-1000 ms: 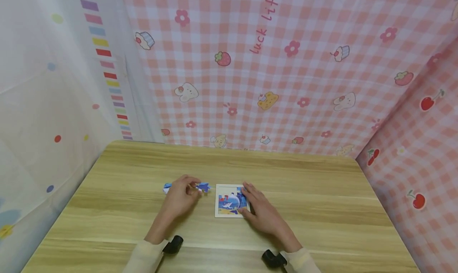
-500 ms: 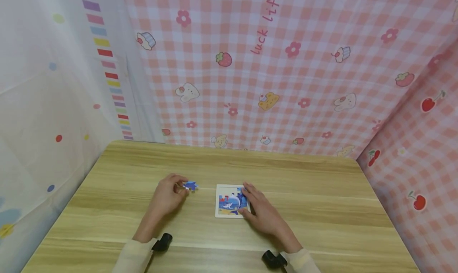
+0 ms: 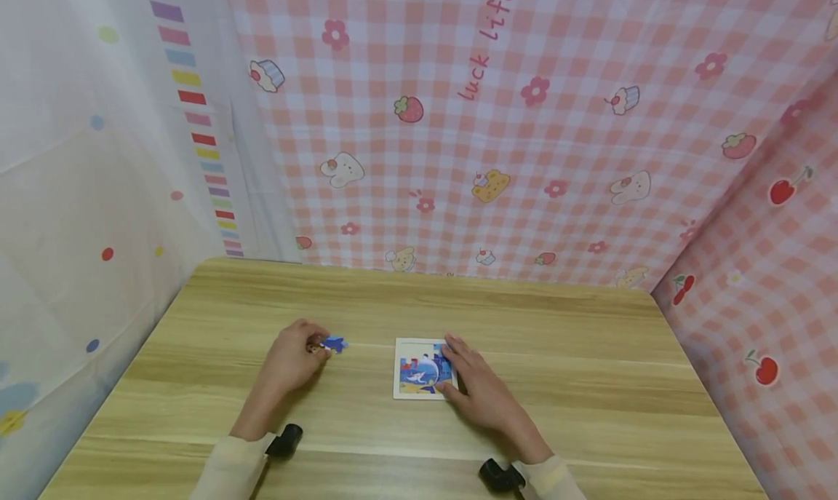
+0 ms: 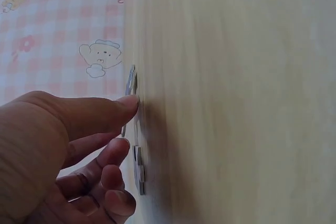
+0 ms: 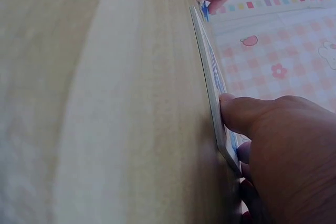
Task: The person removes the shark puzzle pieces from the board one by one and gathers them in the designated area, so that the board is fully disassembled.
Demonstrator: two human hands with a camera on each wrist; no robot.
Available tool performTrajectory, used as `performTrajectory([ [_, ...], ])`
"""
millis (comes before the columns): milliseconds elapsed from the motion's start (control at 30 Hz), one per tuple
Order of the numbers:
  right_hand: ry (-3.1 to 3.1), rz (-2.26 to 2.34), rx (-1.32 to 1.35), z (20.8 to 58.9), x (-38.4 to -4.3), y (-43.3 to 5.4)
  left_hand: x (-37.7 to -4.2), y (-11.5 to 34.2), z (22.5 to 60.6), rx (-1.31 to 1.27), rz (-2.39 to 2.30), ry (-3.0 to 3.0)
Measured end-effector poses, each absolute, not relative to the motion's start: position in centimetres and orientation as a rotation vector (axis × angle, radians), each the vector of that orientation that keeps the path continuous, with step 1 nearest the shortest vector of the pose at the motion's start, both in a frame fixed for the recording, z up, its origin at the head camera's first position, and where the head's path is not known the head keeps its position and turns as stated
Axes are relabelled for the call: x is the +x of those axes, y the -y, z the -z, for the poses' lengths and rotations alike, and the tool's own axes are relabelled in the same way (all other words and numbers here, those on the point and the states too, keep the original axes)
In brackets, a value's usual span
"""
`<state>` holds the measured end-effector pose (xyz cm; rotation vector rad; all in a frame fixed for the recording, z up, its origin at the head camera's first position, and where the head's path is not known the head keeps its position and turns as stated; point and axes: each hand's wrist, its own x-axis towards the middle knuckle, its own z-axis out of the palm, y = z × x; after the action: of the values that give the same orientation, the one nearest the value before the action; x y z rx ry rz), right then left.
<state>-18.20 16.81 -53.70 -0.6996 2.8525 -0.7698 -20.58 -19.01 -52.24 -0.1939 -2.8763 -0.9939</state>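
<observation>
My left hand pinches a blue jigsaw piece low over the table, left of the puzzle board. Another small piece with brown in it shows partly under the fingers. In the left wrist view a thin piece is at the thumb tip, and more flat pieces lie just below the fingers. A square puzzle board with a white frame and a partly filled sea picture lies flat. My right hand rests on its right side with fingers extended and thumb on the face, hiding that edge.
The wood-grain table extends around the board and both hands. A pink checked cloth hangs behind its far edge, and a white dotted cloth hangs at the left. Each wrist wears a black camera mount.
My left hand has moved left, away from the board, and the blue jigsaw piece has moved left with it. My right hand and the puzzle board have stayed in place.
</observation>
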Motion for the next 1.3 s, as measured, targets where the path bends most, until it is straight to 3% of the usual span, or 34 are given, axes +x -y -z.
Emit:
performTrajectory([
  [800,-2.854,0.759,-0.726,54.1,-18.0,-16.7,-20.0,19.2,51.4,-0.022,1.154,2.956],
  [1300,-2.863,0.822,-0.676,53.5,-18.1,-16.7,-19.9,15.7,50.6,-0.231,1.288,2.745],
])
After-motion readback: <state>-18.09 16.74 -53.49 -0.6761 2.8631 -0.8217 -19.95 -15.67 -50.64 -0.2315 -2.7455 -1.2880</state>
